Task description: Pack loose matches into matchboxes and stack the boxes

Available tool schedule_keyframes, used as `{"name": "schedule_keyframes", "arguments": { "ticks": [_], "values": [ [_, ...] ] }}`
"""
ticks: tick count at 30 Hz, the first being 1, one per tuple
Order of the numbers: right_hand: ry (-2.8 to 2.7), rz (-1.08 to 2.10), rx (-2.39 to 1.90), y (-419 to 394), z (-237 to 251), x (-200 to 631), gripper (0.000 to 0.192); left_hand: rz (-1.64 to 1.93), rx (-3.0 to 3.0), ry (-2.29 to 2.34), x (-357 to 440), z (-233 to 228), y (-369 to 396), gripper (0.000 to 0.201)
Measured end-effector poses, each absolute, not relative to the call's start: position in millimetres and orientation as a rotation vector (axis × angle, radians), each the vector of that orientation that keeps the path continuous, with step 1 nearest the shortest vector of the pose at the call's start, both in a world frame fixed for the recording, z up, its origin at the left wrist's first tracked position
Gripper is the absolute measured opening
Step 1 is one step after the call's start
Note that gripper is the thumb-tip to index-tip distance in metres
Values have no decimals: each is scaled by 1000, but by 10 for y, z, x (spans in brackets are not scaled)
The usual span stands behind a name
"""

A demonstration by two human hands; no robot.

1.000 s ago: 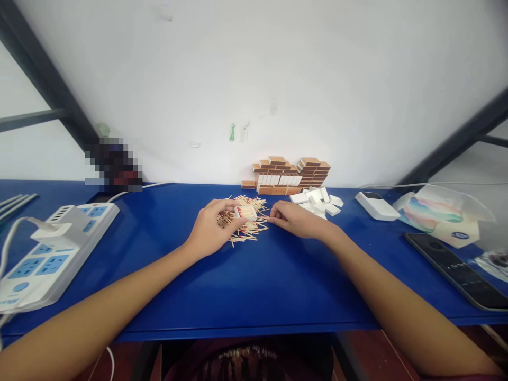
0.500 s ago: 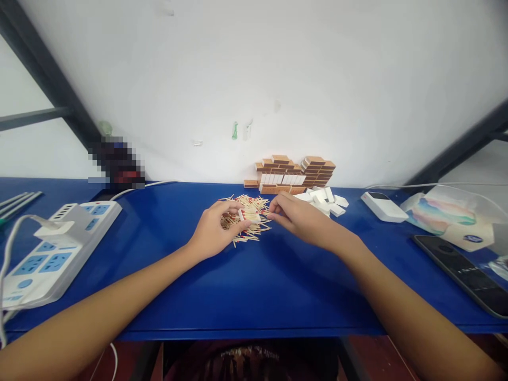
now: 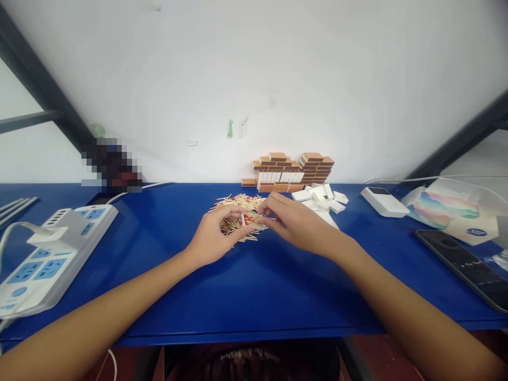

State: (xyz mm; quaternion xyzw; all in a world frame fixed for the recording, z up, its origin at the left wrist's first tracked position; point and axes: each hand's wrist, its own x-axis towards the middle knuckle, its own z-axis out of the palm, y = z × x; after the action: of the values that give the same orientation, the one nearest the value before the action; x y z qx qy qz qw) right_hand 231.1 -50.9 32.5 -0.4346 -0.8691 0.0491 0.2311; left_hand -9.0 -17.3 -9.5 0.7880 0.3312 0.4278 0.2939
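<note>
Two hands are meeting over a pile of matches (image 3: 238, 203) on the blue table (image 3: 254, 286): the left hand (image 3: 212, 238) is pinching a small match tray (image 3: 250, 219), while the right hand (image 3: 296, 222) is touching it with curled fingers, near stacked matchboxes (image 3: 293, 172).

Blue table (image 3: 246, 286) bearing loose matches (image 3: 238, 203), stacked matchboxes (image 3: 291, 172), white trays (image 3: 321, 197), power strip (image 3: 51, 251), phone (image 3: 462, 262), perhaps tissues (image 3: 452, 211).
</note>
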Motion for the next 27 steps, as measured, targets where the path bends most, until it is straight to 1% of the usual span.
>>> {"name": "schedule_keyframes", "arguments": {
  "ticks": [7, 12, 15, 20, 23, 27],
  "values": [
    [-2341, 228, -1209, -500, 352, 2304, 8, 1173, 2130, 907, -106, -85, -161, 38],
    [-2260, 471, -1212, -471, 311, 2318, 12, 1184, 2161, 932, -130, -79, -151, 35],
    [-2218, 550, -1223, -453, 292, 2340, 17, 1198, 2139, 929, -134, -78, -150, 35],
    [-2126, 533, -1280, -437, 303, 2323, 21, 1180, 2110, 932, -130, -76, -151, 35],
    [-2073, 507, -1336, -416, 307, 2306, 17, 1174, 2088, 941, -127, -78, -147, 37],
    [-2077, 566, -1344, -389, 268, 2291, 30, 1194, 2082, 949, -124, -87, -137, 38]
  ]
}}
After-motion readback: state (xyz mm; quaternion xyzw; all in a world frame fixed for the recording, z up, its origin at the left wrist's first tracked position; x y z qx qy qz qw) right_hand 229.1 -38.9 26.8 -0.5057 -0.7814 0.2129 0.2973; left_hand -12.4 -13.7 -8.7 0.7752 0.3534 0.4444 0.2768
